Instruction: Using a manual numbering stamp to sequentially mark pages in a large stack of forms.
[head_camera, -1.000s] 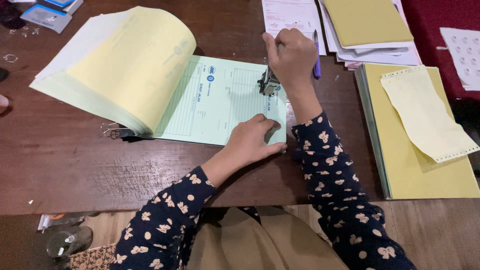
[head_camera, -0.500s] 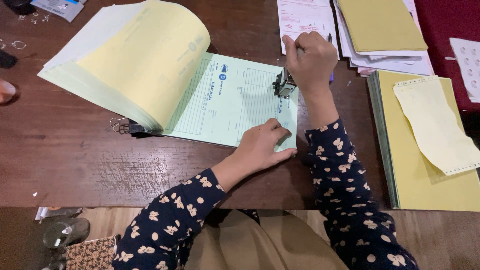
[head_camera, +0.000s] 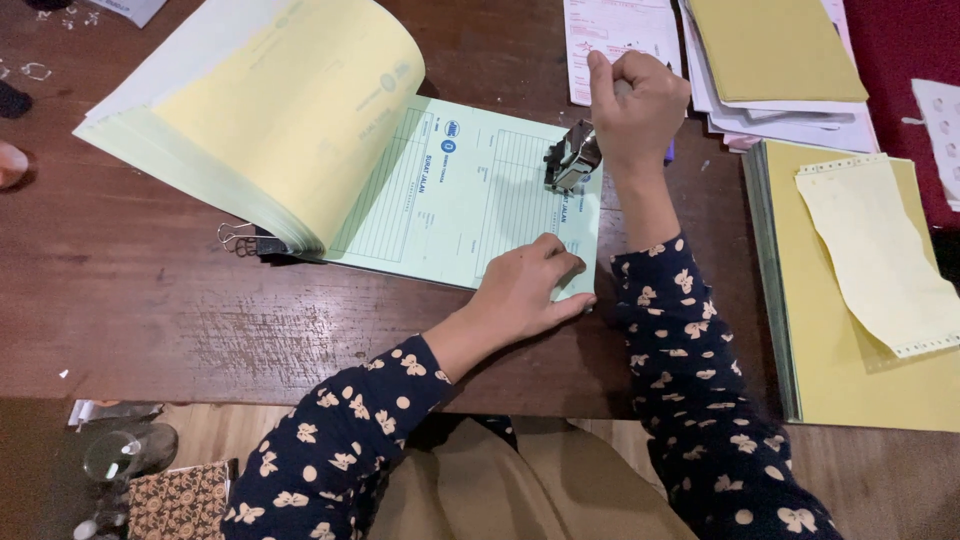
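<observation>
The right hand (head_camera: 638, 100) is a closed fist, fingers wrapped over the top of a metal stamp (head_camera: 572, 157) and pressing it down on the far right corner of a pale green form (head_camera: 470, 195); something purple pokes out at the fist's 3 o'clock side, too hidden to name. The left hand (head_camera: 525, 290) lies flat on the form's near right corner, fingers loosely curled and holding nothing, fingertips just at the paper's edge.

The form is the open page of a thick pad; its yellow leaves (head_camera: 290, 110) arch back toward 10 o'clock, and a binder clip (head_camera: 245, 240) grips the spine at the pad's 7 o'clock corner. Bare wood of the worktop (head_camera: 150, 310) runs wide from 7 to 9 o'clock of the pad, up to the near edge. At 3 o'clock of the hands the room is tighter: a yellow stack (head_camera: 860, 390) with a loose perforated slip (head_camera: 880, 250) on it stands near the right forearm. At 12 to 1 o'clock, white papers (head_camera: 615, 30) and an olive folder (head_camera: 770, 45) lie just beyond the fist. The surface is dark, scuffed wood; a glass (head_camera: 125, 455) sits below its near edge at 8 o'clock.
</observation>
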